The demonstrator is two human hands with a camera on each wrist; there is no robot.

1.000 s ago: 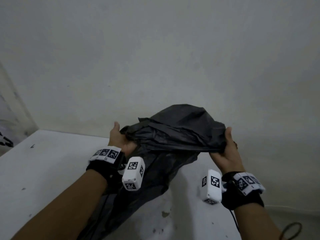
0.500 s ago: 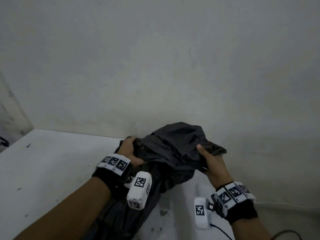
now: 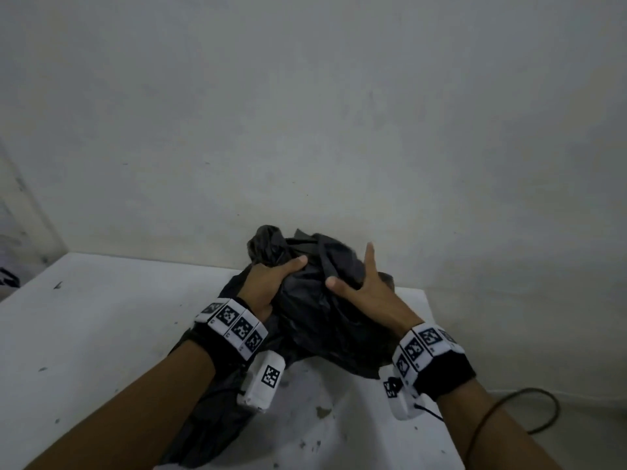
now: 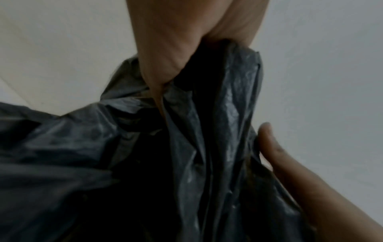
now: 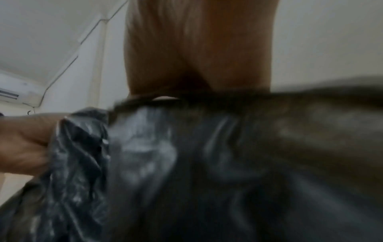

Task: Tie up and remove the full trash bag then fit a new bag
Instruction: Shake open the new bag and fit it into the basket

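Since half a second ago the bag has been bunched tighter and both hands have been brought closer together, nearer the far edge of the table (image 3: 101,334).

Black trash bag (image 3: 325,310): crumpled into a mound on the white table, close to the wall (image 3: 305,113); a loose tail is draped toward the near edge, under the left forearm. A twisted knob of plastic stands up at the top left of the mound.

Left hand (image 3: 268,283): clenched on a gathered fold of the bag, thumb laid across the top. From the left wrist view the plastic (image 4: 207,131) is seen drawn up into the grip (image 4: 176,41).

Right hand (image 3: 366,286): laid against the right side of the mound, index finger raised and straight, thumb extended onto the plastic. Whether the remaining fingers are hooked into a fold cannot be told; the right wrist view is blurred, bag (image 5: 207,163) filling it.

A dark cable (image 3: 529,412) is seen on the floor at right.
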